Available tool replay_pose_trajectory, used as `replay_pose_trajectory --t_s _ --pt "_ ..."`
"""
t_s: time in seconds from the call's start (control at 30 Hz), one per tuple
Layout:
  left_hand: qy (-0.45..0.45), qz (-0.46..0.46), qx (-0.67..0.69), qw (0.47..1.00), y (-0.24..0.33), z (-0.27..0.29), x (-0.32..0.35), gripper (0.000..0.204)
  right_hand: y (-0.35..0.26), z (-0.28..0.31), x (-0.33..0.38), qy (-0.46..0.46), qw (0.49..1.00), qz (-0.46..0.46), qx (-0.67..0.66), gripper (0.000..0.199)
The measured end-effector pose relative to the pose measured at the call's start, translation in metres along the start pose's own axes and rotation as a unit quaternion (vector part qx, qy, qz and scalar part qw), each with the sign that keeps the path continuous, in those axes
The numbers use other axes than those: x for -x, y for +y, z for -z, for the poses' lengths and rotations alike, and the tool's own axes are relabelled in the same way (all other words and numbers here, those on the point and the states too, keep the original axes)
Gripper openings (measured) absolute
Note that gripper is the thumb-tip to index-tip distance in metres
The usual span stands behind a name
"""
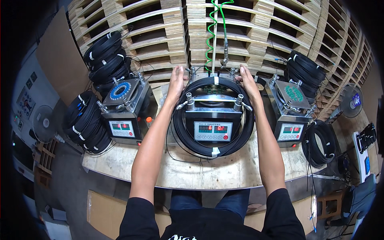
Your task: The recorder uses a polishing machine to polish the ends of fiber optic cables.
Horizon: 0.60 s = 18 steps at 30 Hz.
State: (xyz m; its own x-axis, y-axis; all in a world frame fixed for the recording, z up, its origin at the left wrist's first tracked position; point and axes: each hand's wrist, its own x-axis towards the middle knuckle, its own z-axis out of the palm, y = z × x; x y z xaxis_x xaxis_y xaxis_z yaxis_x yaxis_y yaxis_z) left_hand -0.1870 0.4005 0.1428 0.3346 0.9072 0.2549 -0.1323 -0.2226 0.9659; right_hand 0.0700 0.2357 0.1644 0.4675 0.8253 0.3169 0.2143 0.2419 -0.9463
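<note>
A large coil of black cable [214, 150] with white ties lies looped around the middle metal machine [213, 130], which has a red digital display on its front. My left hand [176, 82] rests on the coil's far left side, fingers closed over the cable. At the coil's far right side, my right hand [248, 82] grips it the same way. A metal clamp bar with wing nuts [214, 102] sits on top of the machine between my hands.
Similar machines stand to the left [126, 106] and right [292, 110] on the round wooden table [200, 172]. Stacks of black cable coils lie at far left [86, 122], back left [106, 56], back right [306, 74] and right [320, 142]. A green coiled hose [211, 36] hangs before stacked wooden pallets.
</note>
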Motion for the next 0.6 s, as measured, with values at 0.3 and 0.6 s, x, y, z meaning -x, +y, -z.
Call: replay_pose_trajectory --t_s 0.3,0.6 --pt "-0.058 -0.004 0.074 0.996 0.011 -0.004 0.012 0.07 -0.005 -0.002 0.003 0.02 1.0 0.01 -0.007 0.076" --pt "-0.049 -0.036 0.0 0.998 -0.006 0.013 -0.006 0.07 -0.011 -0.012 0.005 0.037 0.998 -0.008 0.044 0.077"
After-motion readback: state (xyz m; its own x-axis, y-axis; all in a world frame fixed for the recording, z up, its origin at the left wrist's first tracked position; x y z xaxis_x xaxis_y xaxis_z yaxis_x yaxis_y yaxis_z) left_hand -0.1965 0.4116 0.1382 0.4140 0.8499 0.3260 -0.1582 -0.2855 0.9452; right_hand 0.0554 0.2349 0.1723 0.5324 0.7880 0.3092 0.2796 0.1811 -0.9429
